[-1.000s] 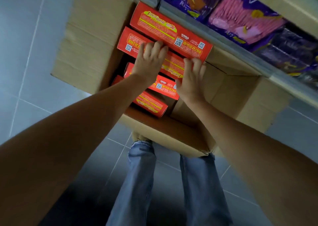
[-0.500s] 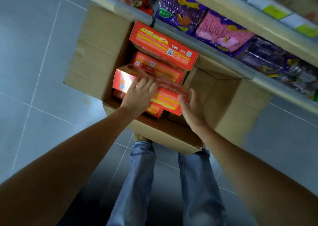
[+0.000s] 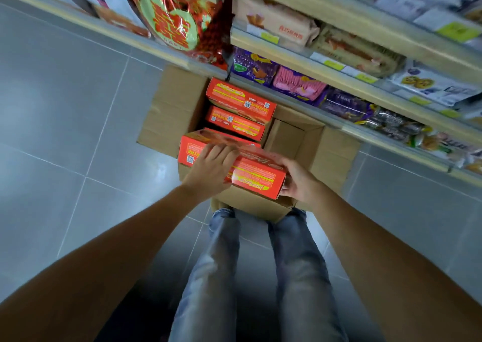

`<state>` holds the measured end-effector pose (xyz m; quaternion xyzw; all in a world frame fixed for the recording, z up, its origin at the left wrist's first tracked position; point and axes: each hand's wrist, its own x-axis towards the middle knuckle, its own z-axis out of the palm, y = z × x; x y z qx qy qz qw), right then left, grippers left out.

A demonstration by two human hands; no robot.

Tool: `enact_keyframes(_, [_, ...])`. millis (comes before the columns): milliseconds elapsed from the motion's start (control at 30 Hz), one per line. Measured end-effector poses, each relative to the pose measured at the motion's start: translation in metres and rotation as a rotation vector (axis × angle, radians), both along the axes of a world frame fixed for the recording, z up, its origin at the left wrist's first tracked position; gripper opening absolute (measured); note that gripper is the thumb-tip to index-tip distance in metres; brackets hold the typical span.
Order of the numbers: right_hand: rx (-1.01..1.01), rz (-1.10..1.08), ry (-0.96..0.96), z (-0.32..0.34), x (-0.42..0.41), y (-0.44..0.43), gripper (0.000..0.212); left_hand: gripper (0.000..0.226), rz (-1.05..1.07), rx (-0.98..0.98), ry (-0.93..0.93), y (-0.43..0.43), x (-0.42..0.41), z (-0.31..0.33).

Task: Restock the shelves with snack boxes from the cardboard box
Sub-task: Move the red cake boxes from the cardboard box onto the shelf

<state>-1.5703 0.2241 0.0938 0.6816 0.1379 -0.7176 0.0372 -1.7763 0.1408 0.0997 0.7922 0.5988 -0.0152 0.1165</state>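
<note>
Snack box is held over the near-left part of the cardboard box, long axis running far-left to near-right, lying flat. L hand curls its fingers over the top; R hand grips the near-right end. 2 more red boxes sit inside, far-left. QR codes visible; print illegible.

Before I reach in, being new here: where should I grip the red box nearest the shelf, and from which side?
Probably its short ends, from above. The red box stands on edge, narrow face up, a second red box close against its near side, so the wide faces look blocked. Its right end borders the cardboard box's empty half, leaving finger room.
</note>
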Motion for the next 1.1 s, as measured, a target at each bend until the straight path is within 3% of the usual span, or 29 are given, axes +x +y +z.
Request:
enact_keyframes(100, [0.024, -0.026, -0.002, 0.036, 0.003, 0.004, 0.022, 0.081, -0.034, 0.007, -0.02, 0.011, -0.002, 0.034])
enact_keyframes(267, [0.122, -0.087, -0.019, 0.109, 0.013, 0.024, 0.029, 0.079, -0.06, -0.093, -0.086, 0.049, -0.002, 0.109])
enact_keyframes(400, [0.279, -0.097, 0.013, 0.173, 0.022, 0.047, 0.062, 0.083, 0.12, -0.198, -0.23, 0.088, 0.003, 0.187])
enact_keyframes(567, [0.579, -0.214, 0.029, 0.285, 0.011, 0.074, 0.056, 0.063, 0.299, -0.189, -0.482, 0.121, 0.007, 0.298])
enact_keyframes(767, [0.88, -0.32, 0.158, 0.4, 0.011, 0.086, 0.048, 0.028, 0.323, -0.203, -0.692, 0.153, 0.006, 0.413])
enact_keyframes(933, [0.993, -0.206, 0.319, 0.474, 0.015, 0.094, 0.079, 0.034, 0.288, -0.152, -0.832, 0.169, 0.014, 0.497])
enact_keyframes(1100, [1.087, -0.12, 0.362, 0.536, 0.028, 0.096, 0.052, 0.034, 0.268, -0.122, -0.878, 0.173, 0.021, 0.552])
